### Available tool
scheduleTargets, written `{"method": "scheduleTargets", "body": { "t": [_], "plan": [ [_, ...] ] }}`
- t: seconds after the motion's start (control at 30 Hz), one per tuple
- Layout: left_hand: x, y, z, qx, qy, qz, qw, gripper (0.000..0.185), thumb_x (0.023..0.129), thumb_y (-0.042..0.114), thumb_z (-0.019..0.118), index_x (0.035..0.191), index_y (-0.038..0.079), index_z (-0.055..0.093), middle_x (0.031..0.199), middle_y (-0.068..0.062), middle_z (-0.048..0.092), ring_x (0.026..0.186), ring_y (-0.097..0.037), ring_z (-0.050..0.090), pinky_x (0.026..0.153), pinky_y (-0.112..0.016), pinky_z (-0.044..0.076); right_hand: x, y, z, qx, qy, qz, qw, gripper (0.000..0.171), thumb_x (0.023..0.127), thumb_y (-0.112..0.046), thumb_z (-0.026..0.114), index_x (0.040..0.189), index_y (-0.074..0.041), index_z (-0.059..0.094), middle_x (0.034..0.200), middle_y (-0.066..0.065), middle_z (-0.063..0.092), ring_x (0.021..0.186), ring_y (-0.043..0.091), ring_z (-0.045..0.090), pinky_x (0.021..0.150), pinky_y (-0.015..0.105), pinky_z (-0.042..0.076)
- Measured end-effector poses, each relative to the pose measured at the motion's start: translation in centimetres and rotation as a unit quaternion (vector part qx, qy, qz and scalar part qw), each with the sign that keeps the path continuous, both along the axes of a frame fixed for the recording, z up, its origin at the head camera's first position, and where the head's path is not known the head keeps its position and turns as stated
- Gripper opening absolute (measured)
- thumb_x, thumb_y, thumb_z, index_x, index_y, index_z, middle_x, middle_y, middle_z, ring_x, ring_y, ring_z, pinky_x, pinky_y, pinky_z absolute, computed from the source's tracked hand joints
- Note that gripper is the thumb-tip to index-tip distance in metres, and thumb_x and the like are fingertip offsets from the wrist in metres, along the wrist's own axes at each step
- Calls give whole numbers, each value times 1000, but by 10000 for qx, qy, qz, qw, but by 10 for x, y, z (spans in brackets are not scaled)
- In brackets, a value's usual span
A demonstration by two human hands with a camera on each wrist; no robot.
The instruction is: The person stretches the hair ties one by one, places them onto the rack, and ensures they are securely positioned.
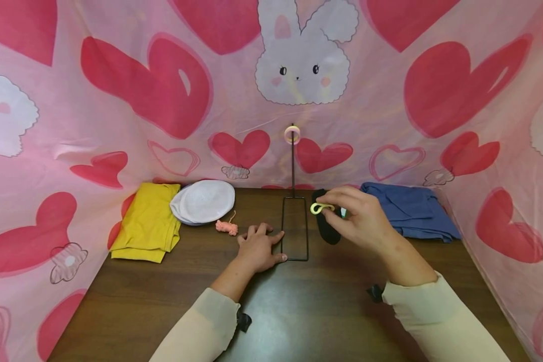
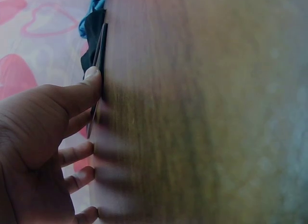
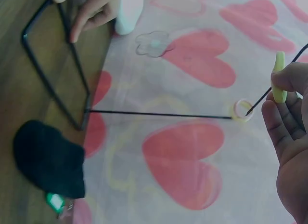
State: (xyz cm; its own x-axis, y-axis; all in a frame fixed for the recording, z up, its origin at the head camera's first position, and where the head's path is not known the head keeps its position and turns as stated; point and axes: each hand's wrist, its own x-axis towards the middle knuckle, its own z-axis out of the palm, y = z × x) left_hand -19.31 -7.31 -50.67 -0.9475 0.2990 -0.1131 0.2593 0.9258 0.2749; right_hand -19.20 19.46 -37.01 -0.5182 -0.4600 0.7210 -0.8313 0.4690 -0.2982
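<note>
Sleeves: two cream sleeves come in from the near edge of the dark brown wooden table [image 1: 326, 311].
Left hand: left hand [image 1: 258, 249] lies flat on the table, fingers straight and spread, holding nothing; its thumb tip touches the near left corner of the black wire rectangular base [image 1: 295, 229].
Right hand: right hand [image 1: 359, 216] is raised over the right side of the base, thumb and fingertips pinching a small pale yellow elastic loop [image 1: 321, 207].
Stand: from the far side of the base a thin black upright rod [image 1: 292, 166] rises, and a pale pink ring [image 1: 292, 134] sits at its top.
Loop position: the yellow loop is in the air, to the right of the rod and well below the pink ring.
Black cloth: a black fabric piece [image 1: 326, 226] lies just right of the base, partly under the right hand.
Right side: folded blue cloth [image 1: 412, 211].
Left side: folded yellow cloth [image 1: 149, 223], white round cap [image 1: 205, 201], small pink yarn bundle [image 1: 227, 227].
Backdrop: pink sheet with red hearts and white rabbits [image 1: 163, 90].
</note>
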Motion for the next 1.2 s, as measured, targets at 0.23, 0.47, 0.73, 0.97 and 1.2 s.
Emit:
{"method": "scheduleTargets", "body": {
  "t": [0.23,0.47,0.73,0.97,1.2],
  "plan": [
    [0,-1,-1,-55,-31,17,10000,73,88,64,72,153,38,52,153,-3,44,137,-38,37,99,-70,32,3,-19,25,-166,313,306,9989,27,84,-4,80,110,-10,81,108,1,74,97,15,70,87,18,51],
    [1,-1,-2,-97,-50,22,9999,73,88,65,72,153,38,53,153,-4,44,137,-39,37,99,-70,32,6,-35,43,-382,399,431,9975,26,84,-3,80,109,-10,82,105,3,75,97,19,70,90,19,51],
    [0,1,1,-167,-20,-24,9999,72,89,65,71,153,38,52,152,-4,44,136,-39,39,99,-71,33,-1,-43,50,-533,891,505,9933,24,81,0,81,104,-7,82,100,6,74,90,19,69,82,27,56],
    [1,1,0,-176,-42,-20,9998,73,89,65,71,153,39,52,152,-4,44,137,-40,38,100,-71,33,-7,-47,49,-580,874,552,9930,23,82,1,81,103,-7,83,98,7,72,88,18,68,79,28,55],
    [-1,1,-2,-191,-45,-12,9998,72,89,65,71,153,39,52,152,-4,44,137,-39,38,99,-70,33,-16,-48,44,-569,629,284,9960,23,82,0,83,103,-9,83,99,6,72,83,17,68,77,26,55]
  ]
}}
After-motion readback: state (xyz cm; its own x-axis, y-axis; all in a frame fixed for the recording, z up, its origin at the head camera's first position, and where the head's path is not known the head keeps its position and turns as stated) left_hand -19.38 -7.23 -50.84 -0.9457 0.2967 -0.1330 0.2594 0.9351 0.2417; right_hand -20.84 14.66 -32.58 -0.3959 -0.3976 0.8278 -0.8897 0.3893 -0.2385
